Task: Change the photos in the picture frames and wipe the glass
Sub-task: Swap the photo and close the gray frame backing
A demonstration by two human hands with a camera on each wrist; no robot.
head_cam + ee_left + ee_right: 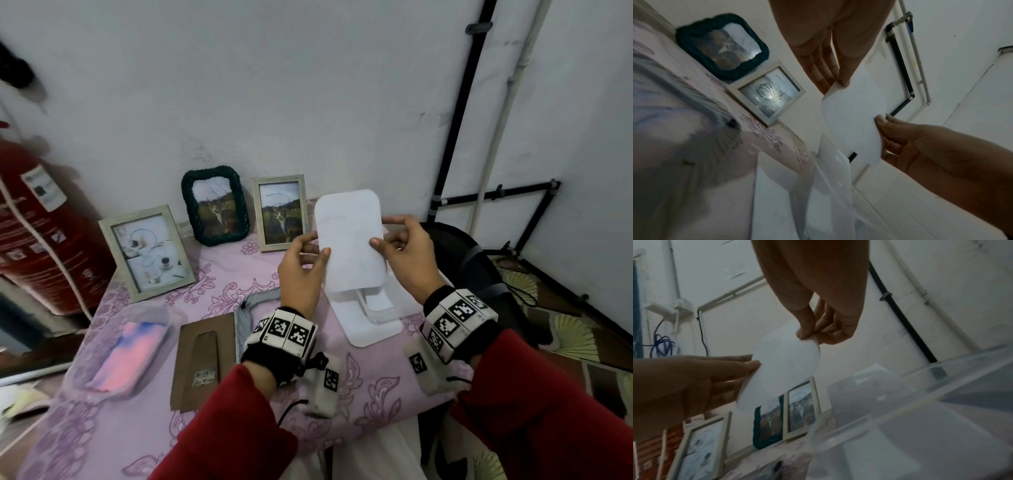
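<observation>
A white sheet with rounded corners, blank side toward me, is held upright above the table between both hands. My left hand pinches its left edge with thumb in front and fingers behind. My right hand pinches the right edge the same way. The left wrist view shows the sheet between the left hand and right hand. Against the wall stand a dark green rope frame and two pale wooden frames, all with photos. A grey rope frame lies flat beside a brown backing board.
A clear plastic box with white sheets sits under the hands. A pink-and-blue cloth in a clear tray lies at the left. A red fire extinguisher stands left of the table, and a black chair at the right.
</observation>
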